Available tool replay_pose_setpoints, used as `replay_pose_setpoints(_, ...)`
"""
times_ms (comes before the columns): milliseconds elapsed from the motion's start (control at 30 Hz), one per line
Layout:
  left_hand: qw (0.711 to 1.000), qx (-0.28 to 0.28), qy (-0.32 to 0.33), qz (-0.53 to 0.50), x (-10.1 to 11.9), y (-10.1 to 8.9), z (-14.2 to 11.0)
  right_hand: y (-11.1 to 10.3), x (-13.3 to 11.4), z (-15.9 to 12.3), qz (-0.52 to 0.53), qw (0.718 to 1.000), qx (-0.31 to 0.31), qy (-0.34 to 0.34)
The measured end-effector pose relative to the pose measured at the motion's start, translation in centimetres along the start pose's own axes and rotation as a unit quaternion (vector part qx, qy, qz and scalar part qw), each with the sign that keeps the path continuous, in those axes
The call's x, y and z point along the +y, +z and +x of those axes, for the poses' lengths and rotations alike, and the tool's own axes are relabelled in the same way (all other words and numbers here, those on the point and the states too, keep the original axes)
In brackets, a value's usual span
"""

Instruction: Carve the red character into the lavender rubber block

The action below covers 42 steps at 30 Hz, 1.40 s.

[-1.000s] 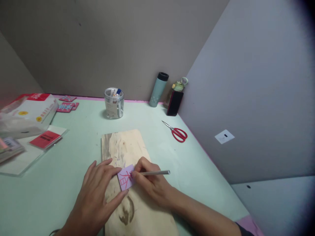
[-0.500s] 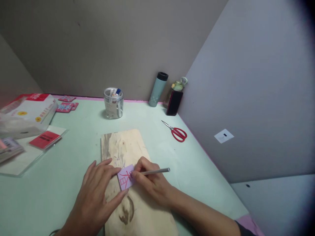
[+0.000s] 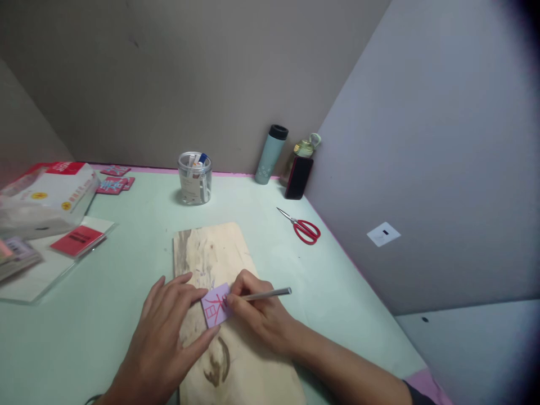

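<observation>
A small purple square block (image 3: 216, 316) with red written characters lies on a wooden board (image 3: 236, 371). My left hand (image 3: 162, 332) steadies it, thumb at the near edge and index finger at the upper left corner; the other fingers spread over the board. My right hand (image 3: 264, 312) pinches a slim silver pen-shaped tool (image 3: 270, 293) like a pencil, resting at the block's right edge. The tool's tip is hidden by my fingers, so its exact kind does not show.
Red-handled scissors (image 3: 306, 230) lie right of the board. Behind stand a clear jar (image 3: 194, 188) of tools, a teal tumbler (image 3: 271, 156), a green bottle (image 3: 304, 147) and a phone (image 3: 299, 177). Leftward are a plastic bag (image 3: 50, 194), red-blue pieces (image 3: 112, 184) and a red packet (image 3: 77, 241).
Almost nothing differs. My right fingers and the tool stay at the block's right edge, and my left hand holds its place; the view shifts very slightly.
</observation>
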<state>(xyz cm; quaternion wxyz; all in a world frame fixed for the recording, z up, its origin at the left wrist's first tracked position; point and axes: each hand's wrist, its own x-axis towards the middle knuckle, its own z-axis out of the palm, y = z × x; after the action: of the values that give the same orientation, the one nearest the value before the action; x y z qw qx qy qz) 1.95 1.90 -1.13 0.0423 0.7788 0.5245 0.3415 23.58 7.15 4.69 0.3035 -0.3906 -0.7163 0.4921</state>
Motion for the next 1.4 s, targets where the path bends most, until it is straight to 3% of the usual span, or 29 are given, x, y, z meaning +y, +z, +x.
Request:
replay_pose_setpoints(267, 1.000, -0.004, 0.023, -0.002, 0.1, -0.6, 0.0, 0.3, 0.2, 0.1, -0.004, 1.000, 0.026, -0.004)
replay_pose_setpoints(633, 0.996, -0.014, 0.005, -0.084, -0.1, -0.1, -0.1, 0.8, 0.7, 0.1, 0.027, 0.998, 0.049, 0.037)
replay_pose_setpoints(833, 0.993, -0.064, 0.016, -0.095, -0.6, -0.1, 0.6, 0.8, 1.0, 0.1, 0.035, 0.998, 0.053, 0.019)
replay_pose_setpoints(1033, 0.994, -0.055, 0.010, -0.091, -0.7, -0.1, 0.8, 0.8, 0.9, 0.1, 0.054, 0.997, 0.040, 0.033)
replay_pose_setpoints(1400, 0.996, -0.039, 0.004, -0.083, -0.5, -0.1, 0.8, 0.3, 0.5, -0.1, 0.019, 1.000, 0.007, -0.002)
